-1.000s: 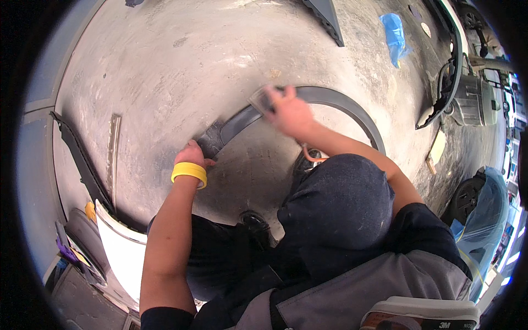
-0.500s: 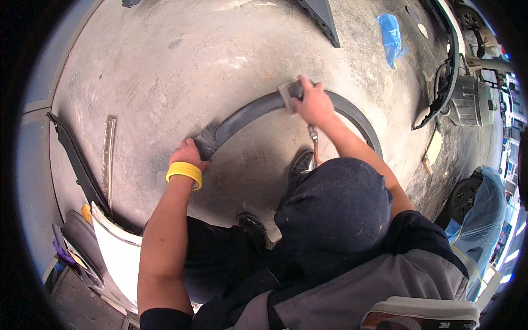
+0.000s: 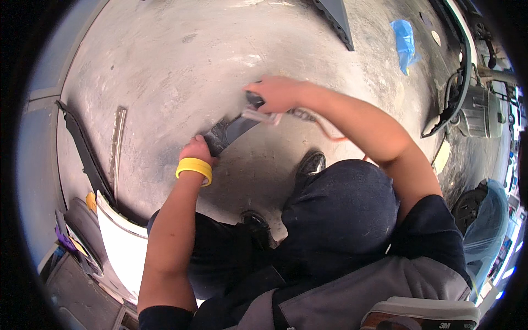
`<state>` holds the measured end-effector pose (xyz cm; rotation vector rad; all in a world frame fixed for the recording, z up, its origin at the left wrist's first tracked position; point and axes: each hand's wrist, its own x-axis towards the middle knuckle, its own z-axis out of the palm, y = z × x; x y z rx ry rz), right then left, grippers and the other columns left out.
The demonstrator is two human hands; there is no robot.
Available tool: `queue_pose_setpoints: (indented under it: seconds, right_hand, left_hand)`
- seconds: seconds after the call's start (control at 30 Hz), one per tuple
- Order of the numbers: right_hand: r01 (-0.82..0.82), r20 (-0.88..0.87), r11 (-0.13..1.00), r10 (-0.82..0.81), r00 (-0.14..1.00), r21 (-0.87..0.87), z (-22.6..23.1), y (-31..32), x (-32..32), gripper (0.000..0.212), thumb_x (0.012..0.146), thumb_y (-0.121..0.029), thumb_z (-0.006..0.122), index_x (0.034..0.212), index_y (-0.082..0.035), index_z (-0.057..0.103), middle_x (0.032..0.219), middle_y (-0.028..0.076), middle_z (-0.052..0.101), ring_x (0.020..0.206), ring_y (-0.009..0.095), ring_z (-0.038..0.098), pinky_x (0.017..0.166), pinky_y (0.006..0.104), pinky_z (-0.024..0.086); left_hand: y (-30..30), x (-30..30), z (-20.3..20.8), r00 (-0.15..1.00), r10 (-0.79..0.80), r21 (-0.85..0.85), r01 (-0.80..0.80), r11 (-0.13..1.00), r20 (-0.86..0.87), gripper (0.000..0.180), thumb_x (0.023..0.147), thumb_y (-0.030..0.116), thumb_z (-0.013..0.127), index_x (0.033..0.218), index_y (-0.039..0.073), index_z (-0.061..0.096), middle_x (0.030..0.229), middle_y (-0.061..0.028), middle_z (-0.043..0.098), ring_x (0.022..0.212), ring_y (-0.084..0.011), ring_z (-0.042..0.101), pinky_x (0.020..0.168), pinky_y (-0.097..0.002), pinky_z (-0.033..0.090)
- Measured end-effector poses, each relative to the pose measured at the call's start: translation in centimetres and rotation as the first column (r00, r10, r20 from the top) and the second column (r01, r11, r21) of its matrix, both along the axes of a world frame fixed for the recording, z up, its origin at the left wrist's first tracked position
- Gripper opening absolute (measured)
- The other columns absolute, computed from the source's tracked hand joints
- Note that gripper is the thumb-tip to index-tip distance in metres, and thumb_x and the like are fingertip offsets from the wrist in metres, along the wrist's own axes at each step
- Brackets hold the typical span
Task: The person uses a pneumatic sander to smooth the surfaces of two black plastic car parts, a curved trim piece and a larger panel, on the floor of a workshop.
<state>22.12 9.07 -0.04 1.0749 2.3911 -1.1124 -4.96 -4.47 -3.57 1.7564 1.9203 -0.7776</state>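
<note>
My left hand, with a yellow tape roll around the wrist, grips the near-left end of a dark grey curved trim strip. That end looks scuffed. My right hand is closed around a small air sander, smeared by motion. Its pad lies over the strip a short way from my left hand. From the sander an orange air hose trails right beneath my forearm. The sander, hand and forearm hide the rest of the strip.
Blue plastic and a black panel piece lie ahead on the floor. A black bumper-like frame curves at right. On the left are a long dark trim, a metal strip and a white panel.
My right hand has swept left along the strip with the sander, toward my left hand. The strip's right part, visible before, no longer shows. My left hand keeps its grip.
</note>
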Motion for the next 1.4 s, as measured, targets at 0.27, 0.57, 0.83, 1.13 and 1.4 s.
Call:
queue_pose_setpoints:
  seconds: [0.27,0.57,0.83,1.13,1.4]
  right_hand:
    - [-0.277,-0.171,0.959,0.284,0.943,0.065,-1.9,2.2,-3.4,0.073,0.082,-0.028,0.077,0.149,-0.022,0.048,0.126,0.02,0.061,0.114,0.039,0.062,0.095,0.046,0.051]
    - [-0.183,-0.165,0.979,0.167,0.972,-0.086,-2.6,4.4,-1.5,0.076,0.079,-0.029,0.079,0.148,-0.018,0.049,0.123,0.019,0.069,0.11,0.035,0.067,0.092,0.0439,0.053]
    - [0.422,0.043,0.848,-0.432,0.901,-0.322,-2.8,3.2,18.8,0.078,0.087,-0.024,0.079,0.154,-0.014,0.041,0.124,0.016,0.066,0.095,0.022,0.068,0.078,0.0352,0.059]
    - [0.655,0.046,0.751,-0.654,0.755,-0.08,-4.1,-4.2,24.6,0.079,0.084,-0.028,0.078,0.153,-0.016,0.041,0.126,0.02,0.064,0.104,0.031,0.067,0.088,0.0398,0.056]
    - [0.409,0.011,0.91,-0.411,0.912,0.063,-1.3,-3.5,7.5,0.073,0.086,-0.027,0.073,0.152,-0.018,0.043,0.129,0.028,0.055,0.116,0.044,0.062,0.097,0.0485,0.053]
  left_hand:
    - [-0.3,-0.2,-0.5,1.0,-0.002,0.031,0.002,1.0,0.003,0.075,0.069,0.036,0.093,0.122,0.001,0.052,0.122,-0.02,0.065,0.108,-0.0361,0.069,0.092,-0.0425,0.058]
    - [-0.2,-0.1,0.0,0.998,0.024,0.029,-0.025,0.999,0.054,0.076,0.068,0.037,0.093,0.12,0.0,0.051,0.121,-0.0213,0.065,0.11,-0.0379,0.068,0.093,-0.0441,0.057]
    - [-0.3,-0.2,-0.2,0.999,0.019,0.004,-0.019,1.0,0.04,0.073,0.072,0.034,0.091,0.122,0.0,0.05,0.123,-0.0205,0.064,0.111,-0.0359,0.067,0.094,-0.0422,0.057]
    - [1.7,0.8,0.3,1.0,0.006,-0.102,-0.007,0.995,-0.011,0.078,0.067,0.032,0.095,0.123,0.0,0.051,0.126,-0.0211,0.063,0.115,-0.0373,0.066,0.097,-0.0429,0.056]
    - [4.6,2.9,1.4,0.997,0.024,-0.252,-0.04,0.967,-0.067,0.084,0.06,0.032,0.099,0.124,0.0,0.056,0.123,-0.0209,0.069,0.116,-0.0365,0.067,0.098,-0.0421,0.055]
